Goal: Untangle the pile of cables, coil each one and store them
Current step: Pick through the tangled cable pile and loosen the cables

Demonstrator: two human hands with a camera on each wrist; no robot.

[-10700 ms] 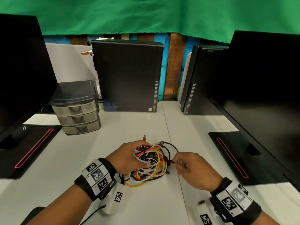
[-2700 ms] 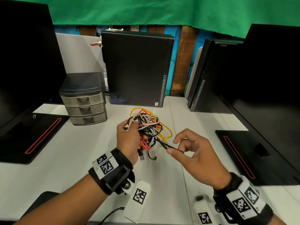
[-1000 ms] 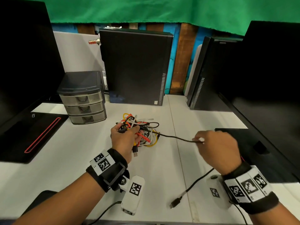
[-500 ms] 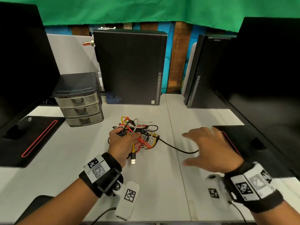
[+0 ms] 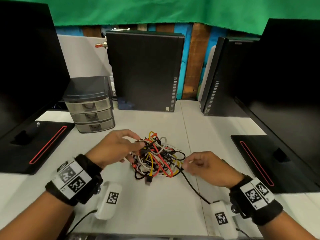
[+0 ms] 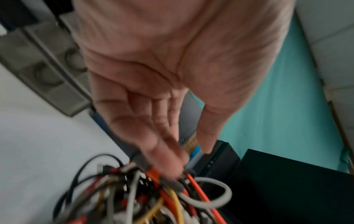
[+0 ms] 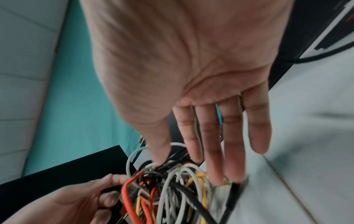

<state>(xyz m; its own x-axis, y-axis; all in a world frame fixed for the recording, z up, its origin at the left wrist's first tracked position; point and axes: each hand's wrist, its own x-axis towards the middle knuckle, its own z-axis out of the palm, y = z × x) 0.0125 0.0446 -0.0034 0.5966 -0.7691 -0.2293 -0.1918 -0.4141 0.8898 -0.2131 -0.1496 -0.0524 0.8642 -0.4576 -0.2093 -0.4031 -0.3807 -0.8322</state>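
Far left, at nine o'clock: a flat black monitor base with a red stripe (image 5: 34, 144) lies on the white table (image 5: 164, 210). At ten o'clock stands a small grey plastic three-drawer organiser (image 5: 90, 104), all drawers pushed in. At twelve o'clock a black upright desktop computer case (image 5: 143, 70) stands at the table's rear edge.

The left hand (image 5: 114, 148) sits at the nine o'clock side of the tangled pile of red, yellow, white and black cables (image 5: 155, 156), which lies on the table at centre. In the left wrist view the fingers (image 6: 164, 160) are extended, tips touching the top strands; the picture is blurred, and whether any strand is pinched cannot be told.

The right hand (image 5: 206, 167) sits at the three o'clock side of the pile. In the right wrist view its fingers (image 7: 212, 136) are straight and slightly spread, tips reaching into the strands with none visibly gripped. A single thin black cable (image 5: 192, 186) runs out of the pile under this hand toward five o'clock.

At two o'clock a second black computer case (image 5: 223, 77) stands upright. At three o'clock lies a second black monitor base with a red stripe (image 5: 277, 158).
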